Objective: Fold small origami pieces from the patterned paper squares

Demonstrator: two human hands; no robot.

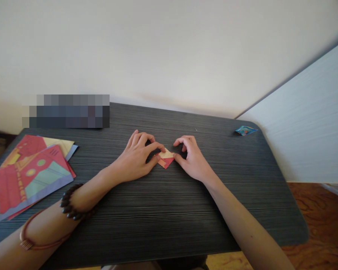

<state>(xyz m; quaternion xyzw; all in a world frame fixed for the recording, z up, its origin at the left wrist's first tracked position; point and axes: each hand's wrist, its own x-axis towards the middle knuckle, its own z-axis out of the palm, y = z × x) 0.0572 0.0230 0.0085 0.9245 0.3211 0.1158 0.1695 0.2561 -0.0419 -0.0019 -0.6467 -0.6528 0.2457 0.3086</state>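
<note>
A small folded piece of origami paper [166,162], red with a pale yellow part, lies on the dark table in front of me. Its shape is roughly a diamond. My left hand [138,155] has its thumb and index finger on the paper's left side, closed on it. At the right corner, the thumb of my right hand [193,159] touches the paper. The index finger of that hand is bent and held apart from the thumb, and its other fingers are curled and partly hidden.
Several large colourful paper sheets [42,172] lie stacked at the left. A small blue folded paper piece [245,130] rests near the far right corner of the table [163,221]. A blurred-out item [70,112] stands at the back left, against the wall [169,48].
</note>
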